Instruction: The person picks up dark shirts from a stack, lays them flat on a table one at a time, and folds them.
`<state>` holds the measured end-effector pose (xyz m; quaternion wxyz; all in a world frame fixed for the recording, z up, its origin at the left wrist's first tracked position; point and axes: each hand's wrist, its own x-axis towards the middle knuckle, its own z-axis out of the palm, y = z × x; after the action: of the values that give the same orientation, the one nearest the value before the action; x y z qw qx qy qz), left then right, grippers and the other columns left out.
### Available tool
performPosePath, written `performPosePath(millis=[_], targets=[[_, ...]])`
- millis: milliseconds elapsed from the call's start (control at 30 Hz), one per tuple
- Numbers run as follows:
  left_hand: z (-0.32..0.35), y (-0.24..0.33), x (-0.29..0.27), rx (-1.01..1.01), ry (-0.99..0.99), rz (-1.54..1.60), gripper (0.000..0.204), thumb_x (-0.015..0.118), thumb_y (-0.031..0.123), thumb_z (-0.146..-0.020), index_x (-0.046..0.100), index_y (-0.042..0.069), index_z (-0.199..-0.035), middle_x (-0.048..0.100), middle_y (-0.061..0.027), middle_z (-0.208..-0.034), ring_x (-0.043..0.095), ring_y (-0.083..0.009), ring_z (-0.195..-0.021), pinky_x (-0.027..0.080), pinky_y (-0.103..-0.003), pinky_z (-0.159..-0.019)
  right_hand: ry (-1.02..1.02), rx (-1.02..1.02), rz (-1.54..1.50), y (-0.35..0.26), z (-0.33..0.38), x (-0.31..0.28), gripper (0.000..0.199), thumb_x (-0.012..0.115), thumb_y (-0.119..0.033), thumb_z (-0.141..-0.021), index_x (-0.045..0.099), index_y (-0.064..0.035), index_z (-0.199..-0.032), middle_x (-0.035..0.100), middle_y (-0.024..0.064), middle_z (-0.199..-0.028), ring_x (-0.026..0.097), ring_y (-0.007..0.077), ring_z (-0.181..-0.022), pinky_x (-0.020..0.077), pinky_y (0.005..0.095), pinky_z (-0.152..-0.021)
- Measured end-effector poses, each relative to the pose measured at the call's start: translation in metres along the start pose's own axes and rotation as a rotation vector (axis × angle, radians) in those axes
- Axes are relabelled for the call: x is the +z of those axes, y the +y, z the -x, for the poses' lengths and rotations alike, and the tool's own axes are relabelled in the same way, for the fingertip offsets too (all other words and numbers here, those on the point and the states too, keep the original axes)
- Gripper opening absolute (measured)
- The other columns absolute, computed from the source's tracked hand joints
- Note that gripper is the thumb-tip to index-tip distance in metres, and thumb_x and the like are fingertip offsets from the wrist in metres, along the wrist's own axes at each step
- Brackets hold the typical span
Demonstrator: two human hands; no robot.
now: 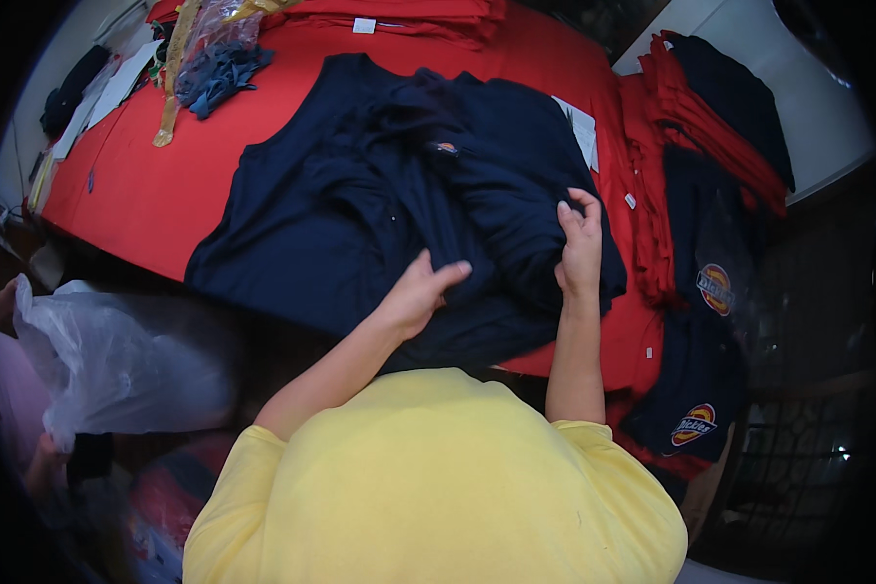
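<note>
Limp navy garment [292, 214] under both your hands
It lies rumpled across the red tabletop [117, 200], right in front of you, and should handle soft, fairly light and prone to bunching; pinch it by its outer edges. Your left hand [414, 300] has thumb and forefinger apart, your right hand's [581, 251] fingers curl at the cloth; whether either grips, I cannot tell.

Left hand [415, 300], some fingers apparently hidden against the navy garment [297, 209]
</note>
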<state>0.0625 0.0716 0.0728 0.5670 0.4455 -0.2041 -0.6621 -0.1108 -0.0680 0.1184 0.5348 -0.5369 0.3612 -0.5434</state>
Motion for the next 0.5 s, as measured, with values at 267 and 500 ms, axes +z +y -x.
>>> performPosePath(millis=[267, 500], targets=[[0.048, 0.051, -0.009, 0.559, -0.152, -1.346, 0.039, 0.068, 0.029, -0.085, 0.057, -0.007, -0.097, 0.062, -0.0151, -0.097, 0.062, -0.0284, -0.086, 0.049, -0.035, -0.080, -0.177, -0.064, 0.168, -0.006, 0.018, 0.001, 0.020, 0.044, 0.003, -0.088, 0.064, -0.0020, -0.087, 0.054, -0.0022, -0.087, 0.050, 0.0045, -0.079, 0.0383, 0.0166, -0.074], [0.019, 0.032, 0.009, 0.421, -0.104, -0.489, 0.016, 0.055, 0.003, -0.093, 0.052, -0.002, -0.108, 0.062, -0.0074, -0.098, 0.063, -0.0149, -0.091, 0.050, -0.027, -0.084, -0.695, -0.076, 0.628, -0.041, 0.035, 0.010, 0.031, 0.070, -0.019, -0.078, 0.064, -0.0052, -0.106, 0.052, 0.0162, -0.123, 0.044, 0.0326, -0.126, 0.0271, 0.0407, -0.110]])
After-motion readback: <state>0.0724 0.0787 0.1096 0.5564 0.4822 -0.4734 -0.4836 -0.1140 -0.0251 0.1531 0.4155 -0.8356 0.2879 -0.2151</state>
